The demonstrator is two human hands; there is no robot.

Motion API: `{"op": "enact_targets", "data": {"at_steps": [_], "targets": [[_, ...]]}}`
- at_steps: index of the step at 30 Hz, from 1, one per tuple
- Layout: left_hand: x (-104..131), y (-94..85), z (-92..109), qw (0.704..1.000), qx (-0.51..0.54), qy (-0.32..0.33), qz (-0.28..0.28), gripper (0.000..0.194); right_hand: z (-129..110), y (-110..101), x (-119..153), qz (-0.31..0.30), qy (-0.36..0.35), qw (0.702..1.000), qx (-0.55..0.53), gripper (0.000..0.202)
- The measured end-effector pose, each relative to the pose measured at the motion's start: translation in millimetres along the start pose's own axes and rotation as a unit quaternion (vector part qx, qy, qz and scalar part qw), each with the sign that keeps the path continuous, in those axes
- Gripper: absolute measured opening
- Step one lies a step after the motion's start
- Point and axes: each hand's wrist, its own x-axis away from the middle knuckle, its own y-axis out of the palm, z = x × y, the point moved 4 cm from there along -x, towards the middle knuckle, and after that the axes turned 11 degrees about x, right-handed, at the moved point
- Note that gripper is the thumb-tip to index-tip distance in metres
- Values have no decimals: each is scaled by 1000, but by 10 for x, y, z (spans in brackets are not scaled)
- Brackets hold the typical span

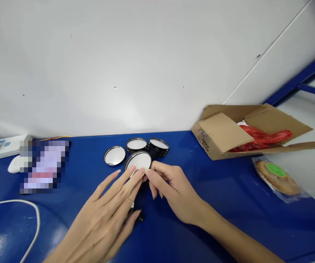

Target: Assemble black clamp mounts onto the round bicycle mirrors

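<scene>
A round mirror with a black rim is tilted between my hands, its lower part covered by fingers. My left hand stretches over it, fingers out, with fingertips touching the mirror's face. My right hand pinches at the mirror's lower right edge, thumb in front and the other fingers curled behind. Below my left palm, a black part shows only in a small piece. Just beyond stand more round mirrors: a single one at the left, one in the middle and a stack at the right.
An open cardboard box with a red plastic bag sits at the back right. Near it lies a bagged round tan item with a green label. Leftward are a blurred phone-like panel, a white mouse and a white cable.
</scene>
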Motion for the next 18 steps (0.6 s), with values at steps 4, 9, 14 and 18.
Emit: {"op": "enact_targets", "data": {"at_steps": [4, 9, 14, 18], "targets": [[30, -7, -26, 999, 36, 5, 18, 61, 40, 28, -6, -15, 6, 1000, 8, 49], [78, -96, -47, 986, 127, -26, 103, 52, 24, 88, 20, -43, -13, 996, 71, 39], [138, -38, -126, 980, 115, -99, 131, 67, -64, 172, 55, -106, -28, 990, 89, 32], [189, 23, -210, 976, 151, -122, 100, 64, -115, 186, 68, -123, -53, 985, 113, 35]]}}
